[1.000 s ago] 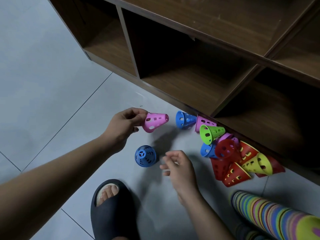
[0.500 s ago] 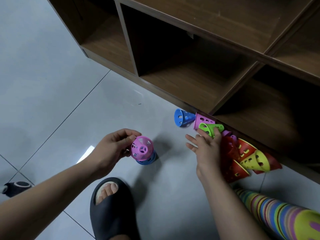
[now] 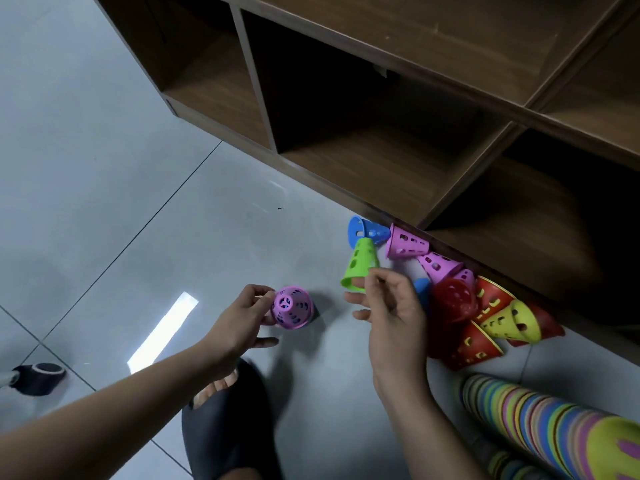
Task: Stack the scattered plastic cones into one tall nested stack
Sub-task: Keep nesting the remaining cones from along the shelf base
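A pink perforated cone [image 3: 292,307] stands on the floor, covering the blue cone beneath it. My left hand [image 3: 240,320] holds its left side with curled fingers. My right hand [image 3: 389,306] pinches the rim of a green cone [image 3: 360,264] and holds it above the floor, tip pointing away from me. Scattered cones lie along the shelf's base: a blue cone [image 3: 365,231], two pink cones [image 3: 406,242], several red ones [image 3: 476,344] and a yellow cone [image 3: 514,323]. A long multicoloured nested stack [image 3: 540,424] lies at the lower right.
A dark wooden shelf unit [image 3: 381,133] with open compartments runs across the back. My foot in a black slipper [image 3: 228,424] rests below the pink cone. A black chair caster [image 3: 38,377] sits at the far left on the grey tiled floor [image 3: 104,209].
My left hand set the pink cone down over the blue cone. My right hand reached to the pile, took the green cone and lifted it toward the left.
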Action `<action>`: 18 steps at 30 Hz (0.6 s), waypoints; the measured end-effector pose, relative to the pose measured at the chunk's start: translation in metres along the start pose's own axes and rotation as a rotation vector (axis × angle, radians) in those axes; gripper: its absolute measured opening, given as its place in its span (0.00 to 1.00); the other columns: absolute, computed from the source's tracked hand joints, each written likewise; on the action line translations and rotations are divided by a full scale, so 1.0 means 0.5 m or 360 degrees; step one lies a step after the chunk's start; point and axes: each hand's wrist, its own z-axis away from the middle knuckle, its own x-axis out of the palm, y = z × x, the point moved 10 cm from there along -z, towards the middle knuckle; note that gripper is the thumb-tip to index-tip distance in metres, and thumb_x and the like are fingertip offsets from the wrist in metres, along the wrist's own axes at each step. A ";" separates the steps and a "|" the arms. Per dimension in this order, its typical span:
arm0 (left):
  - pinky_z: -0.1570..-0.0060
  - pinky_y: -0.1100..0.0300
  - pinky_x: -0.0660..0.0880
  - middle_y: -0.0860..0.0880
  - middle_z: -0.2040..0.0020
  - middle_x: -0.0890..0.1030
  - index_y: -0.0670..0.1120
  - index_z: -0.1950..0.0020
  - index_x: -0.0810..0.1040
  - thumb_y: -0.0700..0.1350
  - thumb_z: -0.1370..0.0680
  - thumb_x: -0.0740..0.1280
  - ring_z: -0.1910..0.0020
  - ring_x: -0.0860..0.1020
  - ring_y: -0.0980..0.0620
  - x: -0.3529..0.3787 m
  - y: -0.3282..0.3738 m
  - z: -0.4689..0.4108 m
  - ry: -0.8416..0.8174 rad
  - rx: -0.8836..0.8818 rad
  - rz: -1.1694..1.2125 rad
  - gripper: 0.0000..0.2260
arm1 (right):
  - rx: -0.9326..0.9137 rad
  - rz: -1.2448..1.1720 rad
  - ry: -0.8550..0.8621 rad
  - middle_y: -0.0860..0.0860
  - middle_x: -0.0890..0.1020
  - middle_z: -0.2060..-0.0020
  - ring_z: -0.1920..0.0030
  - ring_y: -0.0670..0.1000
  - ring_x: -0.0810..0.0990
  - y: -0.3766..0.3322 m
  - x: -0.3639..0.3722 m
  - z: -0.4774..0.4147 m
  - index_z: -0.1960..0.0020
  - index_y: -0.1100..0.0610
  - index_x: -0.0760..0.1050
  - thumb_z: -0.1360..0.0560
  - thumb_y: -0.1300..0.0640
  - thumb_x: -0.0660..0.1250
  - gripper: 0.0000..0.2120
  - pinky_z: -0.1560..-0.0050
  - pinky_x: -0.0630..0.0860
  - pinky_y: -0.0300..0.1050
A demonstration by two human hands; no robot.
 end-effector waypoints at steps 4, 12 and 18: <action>0.45 0.43 0.85 0.35 0.40 0.82 0.49 0.37 0.79 0.54 0.16 0.68 0.47 0.84 0.45 0.035 -0.003 -0.010 -0.0026 -0.0056 0.0074 0.12 | 0.0067 -0.0161 -0.0086 0.55 0.86 0.62 0.63 0.52 0.85 0.000 0.025 0.031 0.48 0.61 0.78 0.18 0.60 0.68 0.04 0.64 0.77 0.40; 0.40 0.44 0.82 0.44 0.42 0.86 0.51 0.38 0.81 0.55 0.15 0.65 0.45 0.85 0.45 0.107 0.024 -0.033 -0.0111 0.0020 -0.0026 0.11 | 0.0126 -0.0387 -0.0135 0.55 0.83 0.62 0.64 0.53 0.82 0.008 0.017 0.020 0.48 0.62 0.73 0.19 0.65 0.69 0.04 0.63 0.75 0.45; 0.42 0.49 0.81 0.45 0.45 0.87 0.50 0.37 0.81 0.55 0.14 0.64 0.47 0.85 0.46 0.152 0.034 -0.047 -0.0153 0.0043 -0.0039 0.12 | 0.0002 -0.0324 -0.0220 0.55 0.84 0.55 0.61 0.52 0.82 -0.011 -0.004 0.006 0.43 0.61 0.71 0.16 0.64 0.65 0.04 0.60 0.76 0.48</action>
